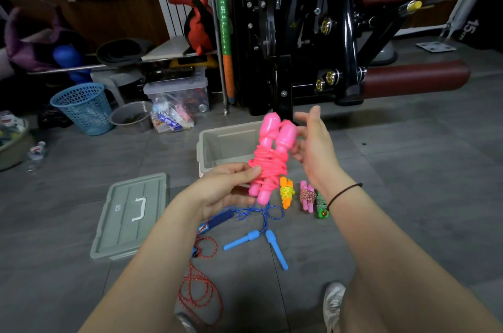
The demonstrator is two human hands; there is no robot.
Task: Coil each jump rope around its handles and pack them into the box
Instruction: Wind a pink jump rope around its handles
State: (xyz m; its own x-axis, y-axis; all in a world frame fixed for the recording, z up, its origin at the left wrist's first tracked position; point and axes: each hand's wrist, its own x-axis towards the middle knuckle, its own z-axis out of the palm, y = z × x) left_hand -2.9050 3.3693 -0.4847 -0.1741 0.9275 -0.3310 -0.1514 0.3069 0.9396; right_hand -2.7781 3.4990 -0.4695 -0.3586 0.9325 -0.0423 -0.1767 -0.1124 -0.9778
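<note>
My left hand [227, 185] grips the lower part of a pink jump rope [269, 158], its cord wound around both pink handles. My right hand [313, 142] is spread beside the top of the bundle, fingers apart, just touching it or very close. Behind the bundle stands the open grey box [217, 147]. On the floor lie three coiled ropes: orange and yellow [287, 192], pink with a striped cord [307, 195], and green [321, 206]. A blue rope [261, 237] lies uncoiled, and a red rope [198, 286] trails loose near my left forearm.
The box lid [130, 215] lies on the floor to the left. A black gym machine [299, 33] stands behind the box. At the far left are a blue basket [84, 106], a grey bowl [132, 115] and a clear bin [177, 95]. My shoe [333, 302] is at the bottom.
</note>
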